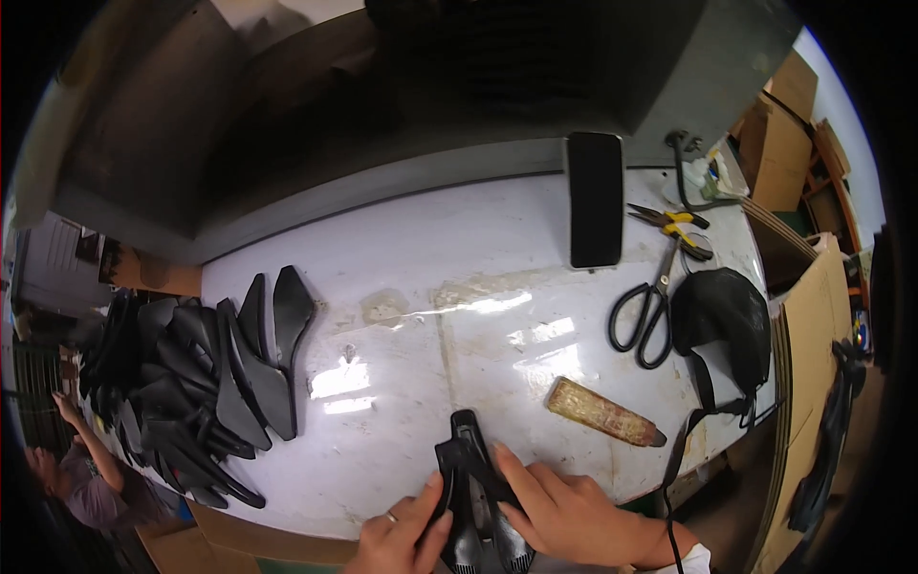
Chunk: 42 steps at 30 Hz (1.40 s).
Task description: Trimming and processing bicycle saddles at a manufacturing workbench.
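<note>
Hands meet at the near edge of the white worktable in the head view, both closed around one black shoe insole that lies flat with its narrow end pointing away from us. Our left hand, a ring on one finger, grips the insole's left edge with thumb on top. Our right hand lies over its right side, fingers pressed along the top face. Off to our left sits a pile of black insoles, fanned and leaning on one another, reaching the table's left edge. Ahead and to the right lie a yellowish wooden stick, black-handled scissors, yellow-handled pliers, a dark phone and a black pouch with a strap.

We judge the risks modest. The insole overhangs the near edge, so a loosened grip could let it slide off toward our lap. The leaning pile looks unsteady; a nudge from our left forearm might spill pieces over the side. The dangling strap could snag our right wrist.
</note>
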{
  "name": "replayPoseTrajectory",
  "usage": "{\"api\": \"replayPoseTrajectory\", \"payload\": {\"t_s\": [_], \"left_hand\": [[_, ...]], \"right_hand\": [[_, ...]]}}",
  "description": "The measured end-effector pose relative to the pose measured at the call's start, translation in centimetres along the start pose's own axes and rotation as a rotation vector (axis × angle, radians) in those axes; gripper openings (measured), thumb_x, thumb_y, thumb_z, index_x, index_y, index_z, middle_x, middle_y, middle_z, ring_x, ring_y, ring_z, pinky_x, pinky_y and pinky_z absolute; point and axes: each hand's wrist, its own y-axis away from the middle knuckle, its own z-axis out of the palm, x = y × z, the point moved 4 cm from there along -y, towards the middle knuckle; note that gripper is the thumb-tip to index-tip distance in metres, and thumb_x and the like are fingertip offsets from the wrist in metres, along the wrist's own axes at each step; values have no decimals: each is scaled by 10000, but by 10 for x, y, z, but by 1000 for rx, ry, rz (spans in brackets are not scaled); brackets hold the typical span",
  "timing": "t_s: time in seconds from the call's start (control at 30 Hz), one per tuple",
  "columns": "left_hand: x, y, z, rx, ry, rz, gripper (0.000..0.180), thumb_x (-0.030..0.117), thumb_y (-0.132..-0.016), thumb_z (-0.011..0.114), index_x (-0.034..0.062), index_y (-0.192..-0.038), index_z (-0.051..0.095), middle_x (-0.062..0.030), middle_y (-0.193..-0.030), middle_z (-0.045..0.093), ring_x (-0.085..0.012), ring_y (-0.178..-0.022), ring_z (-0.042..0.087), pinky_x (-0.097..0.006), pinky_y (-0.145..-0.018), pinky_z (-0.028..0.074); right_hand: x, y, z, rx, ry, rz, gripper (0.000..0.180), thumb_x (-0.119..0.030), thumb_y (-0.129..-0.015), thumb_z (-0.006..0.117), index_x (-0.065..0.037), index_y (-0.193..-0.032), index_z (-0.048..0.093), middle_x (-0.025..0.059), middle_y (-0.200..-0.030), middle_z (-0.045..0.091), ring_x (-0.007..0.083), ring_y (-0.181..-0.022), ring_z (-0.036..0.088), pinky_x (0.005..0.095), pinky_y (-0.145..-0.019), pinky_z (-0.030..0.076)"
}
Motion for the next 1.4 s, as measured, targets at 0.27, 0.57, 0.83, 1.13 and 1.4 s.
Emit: {"api": "replayPoseTrajectory", "payload": {"t_s": [0.27,0.57,0.83,1.13,1.4], "left_hand": [[-50,-33,10,-42,9,-94,482,9,-917,688,-60,-1381,580,-163,-757,657,-265,-637,653,-314,-596,529],[-55,-41,14,-93,-47,-9,493,25,-884,723,-31,-1362,613,-97,-648,572,-207,-506,549,-338,-479,473],[-52,-42,11,-180,6,-62,515,32,-878,728,-16,-1377,609,-80,-630,542,-181,-485,517,-320,-476,468],[-45,-27,22,-110,172,-146,465,87,-991,617,-15,-1436,530,-278,-1118,698,-420,-892,716,-438,-787,593],[-35,-25,36,-152,-223,26,484,91,-938,661,-114,-1360,543,-311,-1215,666,-291,-754,719,-376,-585,580]], "right_hand": [[14,-20,25,-16,50,65,580,-114,-868,736,33,-1401,562,135,-968,602,187,-721,640,310,-519,524],[22,-24,23,-31,-152,131,513,-43,-937,605,0,-1439,509,198,-978,588,375,-753,649,454,-574,538],[22,-25,21,-33,-264,139,513,-37,-925,650,-10,-1426,541,176,-835,561,364,-716,621,428,-568,516],[17,-16,41,60,-381,193,528,-60,-955,657,-8,-1460,511,250,-996,648,416,-791,645,455,-668,541],[7,-15,48,34,-173,142,693,-89,-918,689,103,-1504,373,258,-1052,651,371,-761,664,415,-614,562]]}}
